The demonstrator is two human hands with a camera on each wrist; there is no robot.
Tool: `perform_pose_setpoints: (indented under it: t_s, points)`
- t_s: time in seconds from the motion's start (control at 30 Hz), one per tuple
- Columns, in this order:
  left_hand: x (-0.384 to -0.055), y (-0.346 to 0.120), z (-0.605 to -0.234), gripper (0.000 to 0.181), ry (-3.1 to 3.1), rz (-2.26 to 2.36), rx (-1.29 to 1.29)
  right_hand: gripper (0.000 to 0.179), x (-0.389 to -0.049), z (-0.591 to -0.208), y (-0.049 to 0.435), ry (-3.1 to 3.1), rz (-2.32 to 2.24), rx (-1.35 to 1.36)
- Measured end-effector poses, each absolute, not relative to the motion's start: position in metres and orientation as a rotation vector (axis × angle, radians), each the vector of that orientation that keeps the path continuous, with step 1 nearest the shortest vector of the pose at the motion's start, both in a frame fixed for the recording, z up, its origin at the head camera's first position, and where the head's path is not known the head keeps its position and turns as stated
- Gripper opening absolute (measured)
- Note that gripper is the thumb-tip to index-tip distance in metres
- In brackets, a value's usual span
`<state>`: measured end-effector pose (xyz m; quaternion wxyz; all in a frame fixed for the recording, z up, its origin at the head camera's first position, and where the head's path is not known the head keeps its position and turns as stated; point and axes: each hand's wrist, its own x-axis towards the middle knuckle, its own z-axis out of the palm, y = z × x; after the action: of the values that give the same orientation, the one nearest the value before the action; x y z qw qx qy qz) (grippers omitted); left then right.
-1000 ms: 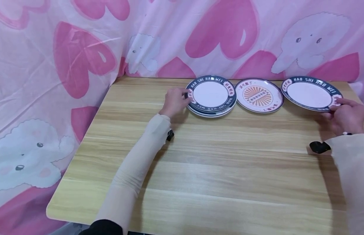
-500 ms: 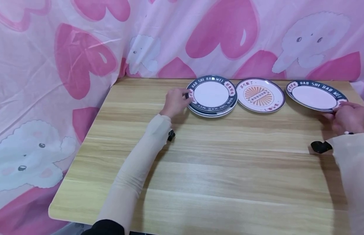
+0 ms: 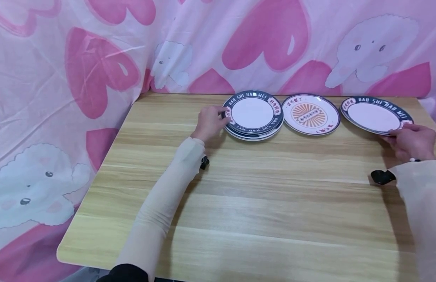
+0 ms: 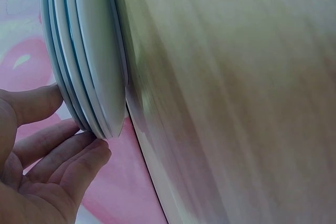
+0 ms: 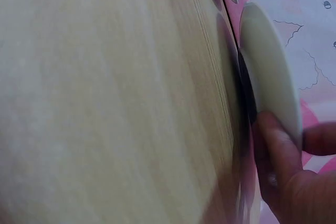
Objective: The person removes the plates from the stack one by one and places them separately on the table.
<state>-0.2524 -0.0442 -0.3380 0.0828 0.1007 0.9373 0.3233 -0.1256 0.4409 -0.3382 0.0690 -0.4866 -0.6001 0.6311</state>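
At the back of the table, a stack of several plates (image 3: 253, 112) with white centres and dark patterned rims stands to the left of the others. My left hand (image 3: 211, 122) grips its left edge, thumb at the top rim and fingertips along the side of the stack (image 4: 94, 56). To the right, a dark-rimmed plate (image 3: 371, 115) is pinched at its right rim by my right hand (image 3: 413, 141). In the right wrist view, fingers lie under the plate's pale underside (image 5: 270, 72) and the thumb is over the rim. A white plate with an orange sunburst print (image 3: 310, 114) lies between both.
The wooden table (image 3: 239, 203) reaches toward me, its back edge against a pink curtain (image 3: 190, 23) with hearts and white animals. Black wrist-camera parts hang below both sleeves, one black part (image 3: 382, 177) near the right hand.
The plate in my right hand has moved slightly right and lower, away from the sunburst plate, then a little back left. My left hand and the stack have stayed in place.
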Motion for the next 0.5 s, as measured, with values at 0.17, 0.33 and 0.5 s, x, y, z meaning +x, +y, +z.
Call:
perform_pose_setpoints:
  t_s: [0.17, 0.33, 0.5]
  points:
    - [-0.252, -0.044, -0.337, 0.043, 2.809, 0.951, 0.318, 0.069, -0.125, -0.339, 0.444, -1.983, 1.837, -1.519]
    - [-0.254, -0.045, -0.338, 0.043, 2.806, 0.951, 0.314, 0.072, -0.122, -0.341, 0.454, -2.175, 1.769, -1.515]
    - [-0.254, -0.046, -0.338, 0.043, 2.804, 0.956, 0.293, 0.076, -0.123, -0.34, 0.458, -2.412, 1.614, -1.451]
